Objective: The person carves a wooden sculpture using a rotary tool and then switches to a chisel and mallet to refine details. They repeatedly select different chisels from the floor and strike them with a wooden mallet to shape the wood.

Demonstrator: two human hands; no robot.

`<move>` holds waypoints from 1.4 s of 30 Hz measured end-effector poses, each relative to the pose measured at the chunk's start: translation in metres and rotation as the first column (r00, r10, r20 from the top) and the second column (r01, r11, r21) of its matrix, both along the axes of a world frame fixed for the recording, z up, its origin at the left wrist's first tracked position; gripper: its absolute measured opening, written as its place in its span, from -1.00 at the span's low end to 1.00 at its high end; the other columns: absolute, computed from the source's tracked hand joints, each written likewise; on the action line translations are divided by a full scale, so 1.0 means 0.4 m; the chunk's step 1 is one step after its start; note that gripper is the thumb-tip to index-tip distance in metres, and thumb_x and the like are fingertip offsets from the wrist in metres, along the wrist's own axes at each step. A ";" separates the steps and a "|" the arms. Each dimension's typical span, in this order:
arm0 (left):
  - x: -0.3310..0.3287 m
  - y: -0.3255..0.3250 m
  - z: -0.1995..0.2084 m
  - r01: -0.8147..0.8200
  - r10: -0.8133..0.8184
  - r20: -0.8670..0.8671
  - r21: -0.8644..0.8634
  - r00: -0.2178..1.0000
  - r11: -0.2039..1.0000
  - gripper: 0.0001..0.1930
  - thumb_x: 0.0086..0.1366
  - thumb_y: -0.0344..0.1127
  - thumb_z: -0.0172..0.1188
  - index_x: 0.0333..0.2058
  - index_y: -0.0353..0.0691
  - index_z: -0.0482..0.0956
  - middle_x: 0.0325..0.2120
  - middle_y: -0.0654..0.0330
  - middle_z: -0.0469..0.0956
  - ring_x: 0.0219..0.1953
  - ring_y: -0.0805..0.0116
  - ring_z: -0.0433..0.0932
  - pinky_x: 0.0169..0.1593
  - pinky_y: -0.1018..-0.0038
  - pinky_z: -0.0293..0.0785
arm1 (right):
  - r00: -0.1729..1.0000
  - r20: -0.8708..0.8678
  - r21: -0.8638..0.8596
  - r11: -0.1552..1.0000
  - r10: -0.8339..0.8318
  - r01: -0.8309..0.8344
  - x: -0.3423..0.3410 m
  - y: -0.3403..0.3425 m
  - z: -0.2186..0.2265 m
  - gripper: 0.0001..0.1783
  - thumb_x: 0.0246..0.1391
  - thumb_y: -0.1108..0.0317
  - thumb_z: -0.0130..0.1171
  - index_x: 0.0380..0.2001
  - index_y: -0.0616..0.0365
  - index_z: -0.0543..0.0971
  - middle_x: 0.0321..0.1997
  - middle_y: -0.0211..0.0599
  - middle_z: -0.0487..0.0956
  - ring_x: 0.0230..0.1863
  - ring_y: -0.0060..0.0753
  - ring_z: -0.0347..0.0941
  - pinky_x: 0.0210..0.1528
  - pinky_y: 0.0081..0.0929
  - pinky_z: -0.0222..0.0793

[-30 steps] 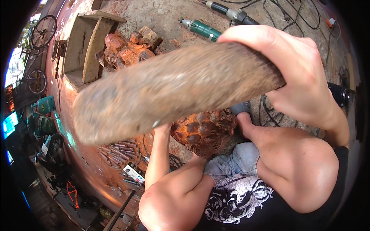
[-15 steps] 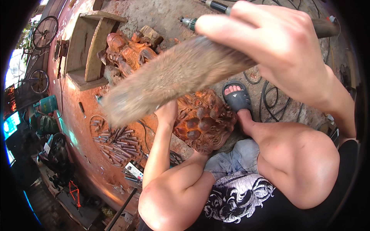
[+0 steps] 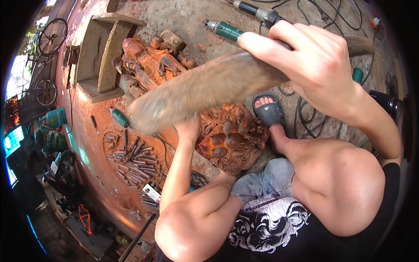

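Your right hand [image 3: 318, 65] is clamped around the handle end of a long, flat, grey-brown wooden club [image 3: 205, 89], fingers wrapped over the top. The club runs diagonally across the view, broad end down-left and motion-blurred, narrow end poking out past your knuckles at upper right.

Your left hand [image 3: 188, 129] sits under the club's broad end, pressed against the left edge of the reddish-brown carved wooden block with rounded relief knobs [image 3: 231, 137]. Can't tell whether its fingers are closed on anything; the club hides them.

The carving rests on the dusty ground between your knees, just beside your right foot in a dark grey slide sandal [image 3: 269, 111].

Nearby: a row of metal chisels [image 3: 128, 159] laid out on the ground to the left, and a green rotary power tool [image 3: 227, 29] up top.
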State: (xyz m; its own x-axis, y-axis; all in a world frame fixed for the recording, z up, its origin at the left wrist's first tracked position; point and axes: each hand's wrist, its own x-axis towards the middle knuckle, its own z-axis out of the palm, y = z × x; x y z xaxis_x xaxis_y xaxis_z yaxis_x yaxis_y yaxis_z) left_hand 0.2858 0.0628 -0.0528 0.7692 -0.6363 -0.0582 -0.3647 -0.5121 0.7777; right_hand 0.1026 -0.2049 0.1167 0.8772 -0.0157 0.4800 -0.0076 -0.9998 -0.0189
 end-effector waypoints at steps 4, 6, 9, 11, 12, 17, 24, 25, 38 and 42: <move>0.003 -0.060 0.121 0.034 -0.058 0.074 0.290 0.996 0.957 -0.65 0.43 -0.25 0.24 0.11 -0.25 0.58 0.21 -0.01 0.54 0.23 0.06 0.47 0.31 0.05 0.35 | 0.998 -0.056 -0.046 0.999 -0.007 0.005 -0.011 0.004 -0.013 -0.36 -0.26 0.50 0.38 0.05 0.02 0.63 -0.32 -0.34 0.60 -0.38 -0.19 0.57 -0.33 -0.32 0.49; 0.050 -0.059 0.125 0.202 -0.203 0.190 0.024 0.961 0.979 -0.69 0.40 -0.33 0.25 0.07 -0.27 0.62 0.06 0.03 0.63 0.12 0.14 0.57 0.21 0.18 0.47 | 0.991 -0.118 0.119 0.990 -0.063 0.077 -0.033 0.000 0.006 -0.30 -0.28 0.64 0.34 0.09 0.07 0.60 -0.23 -0.27 0.63 -0.27 -0.06 0.61 -0.23 -0.30 0.54; 0.134 -0.150 0.145 0.176 -0.303 -0.163 -0.529 0.939 0.830 -0.88 0.35 -0.53 0.23 -0.18 -0.26 0.70 -0.44 0.25 0.72 -0.41 0.43 0.69 -0.27 0.52 0.67 | 0.985 -0.102 0.376 0.911 -0.141 0.169 -0.052 -0.015 -0.037 -0.24 -0.29 0.72 0.30 0.13 0.11 0.57 -0.13 -0.19 0.66 -0.13 -0.11 0.66 -0.12 -0.35 0.56; 0.132 -0.152 0.169 0.256 -0.322 -0.130 -0.371 0.938 0.893 -0.83 0.36 -0.48 0.25 -0.46 -0.21 0.56 -0.52 0.38 0.61 -0.53 0.55 0.50 -0.46 0.49 0.43 | 0.960 -0.169 0.521 0.807 -0.222 0.278 -0.079 -0.016 -0.050 -0.21 -0.30 0.77 0.27 0.16 0.12 0.54 -0.07 -0.16 0.68 -0.08 -0.16 0.68 -0.04 -0.38 0.57; 0.102 -0.111 0.176 0.182 -0.236 -0.120 -0.347 0.964 0.920 -0.75 0.37 -0.47 0.24 -0.53 -0.18 0.49 -0.56 0.38 0.57 -0.56 0.53 0.45 -0.51 0.47 0.34 | 0.962 -0.210 0.622 0.735 -0.176 0.270 -0.062 -0.017 -0.096 -0.18 -0.30 0.79 0.26 0.18 0.13 0.53 -0.05 -0.15 0.70 -0.07 -0.19 0.69 -0.01 -0.40 0.58; -0.060 -0.177 0.194 0.538 -0.286 0.589 -0.309 0.756 0.784 -0.73 0.20 -0.24 0.40 -0.53 -0.07 0.46 -0.55 0.30 0.38 -0.42 0.26 0.46 -0.30 0.36 0.38 | 0.854 -0.434 0.817 0.273 -0.288 0.508 -0.202 -0.006 -0.194 -0.18 -0.03 0.64 0.41 0.32 0.17 0.32 -0.12 -0.38 0.60 -0.13 -0.51 0.54 -0.03 -0.45 0.52; -0.143 -0.194 0.121 0.550 -0.386 0.428 -0.378 0.817 0.745 -0.80 0.07 -0.25 0.36 -0.43 -0.06 0.48 -0.51 0.31 0.32 -0.35 0.28 0.42 -0.21 0.31 0.30 | 0.887 -0.421 0.903 0.002 -0.188 0.429 -0.220 0.043 -0.232 -0.12 0.07 0.72 0.37 0.36 0.10 0.15 -0.08 -0.28 0.53 -0.15 -0.51 0.49 -0.17 -0.53 0.50; -0.131 -0.198 0.115 0.477 -0.326 0.376 -0.447 0.868 0.757 -0.74 0.11 -0.26 0.43 -0.51 -0.08 0.45 -0.56 0.30 0.29 -0.42 0.29 0.39 -0.26 0.32 0.28 | 0.890 -0.416 0.902 0.043 -0.189 0.430 -0.225 0.040 -0.241 -0.11 0.07 0.73 0.37 0.37 0.09 0.14 -0.07 -0.26 0.53 -0.15 -0.51 0.49 -0.17 -0.54 0.50; -0.063 -0.174 0.071 0.555 -0.337 0.455 -0.532 0.824 0.640 -0.65 0.18 -0.40 0.44 -0.60 -0.12 0.39 -0.61 0.30 0.30 -0.50 0.30 0.36 -0.31 0.34 0.32 | 0.976 -0.186 0.346 0.921 -0.116 0.176 -0.249 -0.027 -0.275 -0.23 0.01 0.70 0.42 0.28 0.16 0.33 -0.08 -0.14 0.61 -0.15 -0.28 0.60 -0.11 -0.39 0.57; -0.056 -0.176 0.065 0.508 -0.331 0.397 -0.529 0.856 0.680 -0.65 0.20 -0.41 0.43 -0.60 -0.13 0.38 -0.61 0.28 0.30 -0.51 0.29 0.36 -0.33 0.35 0.31 | 0.993 -0.106 0.230 0.973 0.045 -0.019 -0.161 -0.042 -0.208 -0.25 -0.11 0.71 0.46 0.17 0.17 0.38 -0.20 -0.11 0.63 -0.23 -0.14 0.61 -0.16 -0.34 0.54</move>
State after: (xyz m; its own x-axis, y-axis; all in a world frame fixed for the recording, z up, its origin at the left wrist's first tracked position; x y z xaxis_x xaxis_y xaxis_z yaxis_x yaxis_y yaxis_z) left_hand 0.2633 -0.0077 -0.0269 0.3411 -0.7251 0.5983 -0.6459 0.2816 0.7096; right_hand 0.0383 -0.2216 0.0333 0.9260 -0.0849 0.3679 0.0096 -0.9688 -0.2478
